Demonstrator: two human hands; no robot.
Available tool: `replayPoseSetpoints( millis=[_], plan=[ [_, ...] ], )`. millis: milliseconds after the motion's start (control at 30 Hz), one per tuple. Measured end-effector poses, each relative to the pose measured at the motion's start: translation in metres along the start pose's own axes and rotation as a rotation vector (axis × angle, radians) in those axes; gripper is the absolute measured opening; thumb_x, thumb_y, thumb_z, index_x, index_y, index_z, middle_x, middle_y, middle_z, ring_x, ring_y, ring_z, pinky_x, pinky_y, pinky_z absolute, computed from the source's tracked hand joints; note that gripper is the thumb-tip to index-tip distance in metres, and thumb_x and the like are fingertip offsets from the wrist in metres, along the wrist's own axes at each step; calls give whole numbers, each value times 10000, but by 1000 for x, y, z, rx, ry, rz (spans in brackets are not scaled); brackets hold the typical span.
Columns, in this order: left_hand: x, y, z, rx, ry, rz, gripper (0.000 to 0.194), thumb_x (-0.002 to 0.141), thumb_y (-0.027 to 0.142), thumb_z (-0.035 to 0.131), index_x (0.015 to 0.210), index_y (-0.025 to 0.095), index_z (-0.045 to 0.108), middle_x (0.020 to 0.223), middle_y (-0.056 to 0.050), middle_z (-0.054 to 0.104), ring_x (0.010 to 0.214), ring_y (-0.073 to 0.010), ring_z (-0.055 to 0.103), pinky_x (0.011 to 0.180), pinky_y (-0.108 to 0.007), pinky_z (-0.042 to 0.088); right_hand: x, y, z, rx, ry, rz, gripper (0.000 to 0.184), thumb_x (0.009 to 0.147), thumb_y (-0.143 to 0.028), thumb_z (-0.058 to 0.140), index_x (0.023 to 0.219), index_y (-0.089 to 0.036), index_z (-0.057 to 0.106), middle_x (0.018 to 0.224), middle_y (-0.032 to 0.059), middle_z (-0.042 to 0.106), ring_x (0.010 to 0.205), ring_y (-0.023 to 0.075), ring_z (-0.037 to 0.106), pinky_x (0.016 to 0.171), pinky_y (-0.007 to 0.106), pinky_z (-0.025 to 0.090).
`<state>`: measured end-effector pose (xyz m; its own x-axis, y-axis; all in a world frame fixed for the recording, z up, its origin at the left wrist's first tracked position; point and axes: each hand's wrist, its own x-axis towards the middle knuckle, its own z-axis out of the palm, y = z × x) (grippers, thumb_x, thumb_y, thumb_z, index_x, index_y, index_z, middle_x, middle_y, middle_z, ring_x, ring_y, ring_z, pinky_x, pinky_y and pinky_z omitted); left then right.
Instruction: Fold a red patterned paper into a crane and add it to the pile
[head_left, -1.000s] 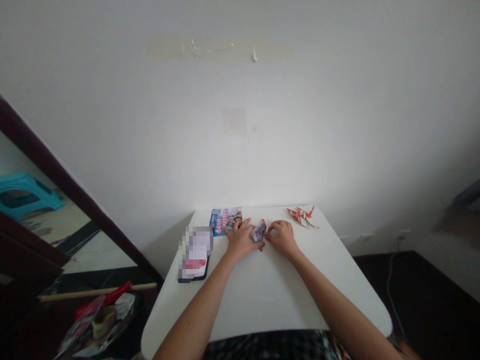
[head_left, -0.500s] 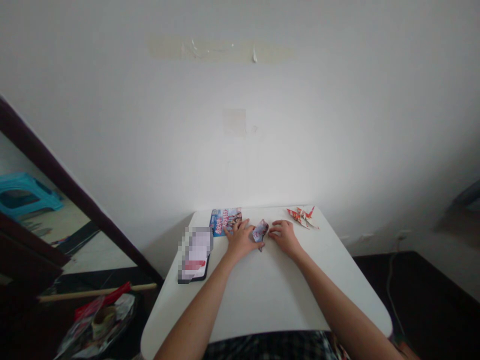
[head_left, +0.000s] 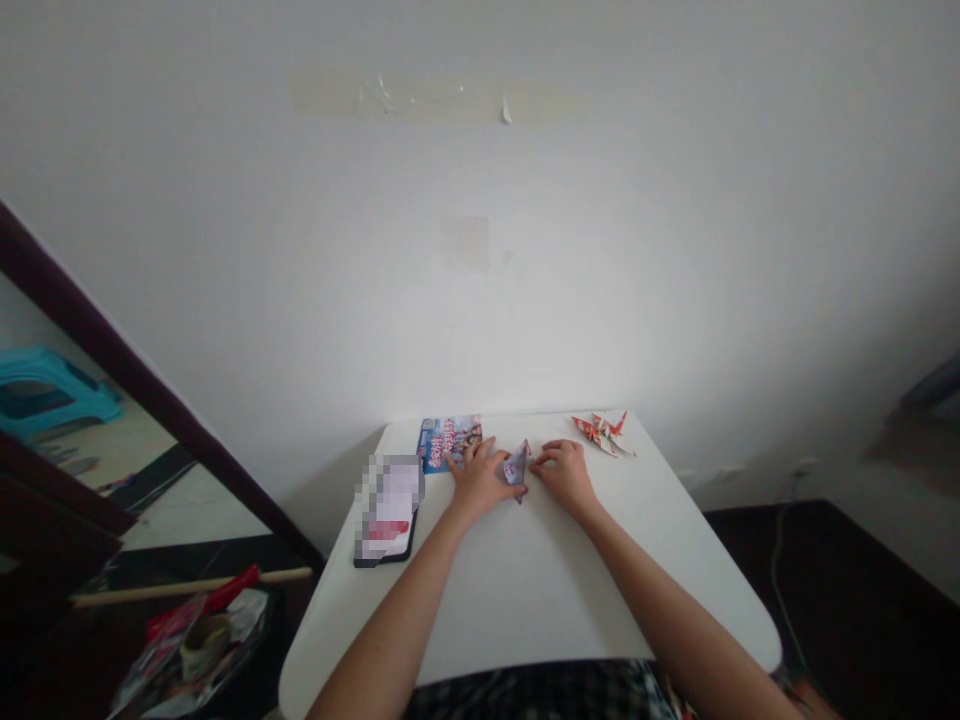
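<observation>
A small folded paper (head_left: pixel 516 467), pale with printed colours and a pointed top, is at the middle of the white table (head_left: pixel 540 600). My left hand (head_left: pixel 478 487) lies over its left side, with the thumb at the lower edge and a finger at the left, gripping it. The other left fingers reach onto a blue printed leaflet (head_left: pixel 435 440). From the right, my right hand (head_left: pixel 568 477) has its fingers bent together, with the tips at the paper's right edge. Part of the paper is hidden by my left hand.
A phone (head_left: pixel 390 510) with a blurred screen lies at the table's left. Red and white folded paper pieces (head_left: pixel 602 433) sit at the back right. Behind the table rises a white wall (head_left: pixel 480 330). A lined bin (head_left: pixel 217 650) stands on the floor at left.
The paper's right flap has swung inward, so it looks narrower and more pointed. My right fingertips have shifted slightly left with it. The left hand has stayed almost still.
</observation>
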<state>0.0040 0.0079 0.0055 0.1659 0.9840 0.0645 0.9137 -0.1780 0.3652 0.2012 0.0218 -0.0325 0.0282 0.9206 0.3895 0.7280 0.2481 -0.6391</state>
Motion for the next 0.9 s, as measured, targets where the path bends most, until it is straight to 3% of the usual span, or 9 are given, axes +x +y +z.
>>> replayPoseSetpoints(
  millis=[467,900],
  plan=[
    [1,-4,4,27,7,8,633,717,679,768,1270,386,668,1650,-42,422,1530,-433,299,1146,-859,92,3,5,-10,39,-31,32,42,768,-264,792,775,-251,831,1093,96,733,1139,290,605,1028,418,461],
    [0,-4,4,-5,14,14,588,724,640,784,1244,388,676,1645,-45,429,1525,-412,307,1148,-852,59,-1,4,-2,-85,-81,-186,127,882,-157,653,856,-193,772,1180,144,699,1303,323,467,1108,468,388]
  ],
)
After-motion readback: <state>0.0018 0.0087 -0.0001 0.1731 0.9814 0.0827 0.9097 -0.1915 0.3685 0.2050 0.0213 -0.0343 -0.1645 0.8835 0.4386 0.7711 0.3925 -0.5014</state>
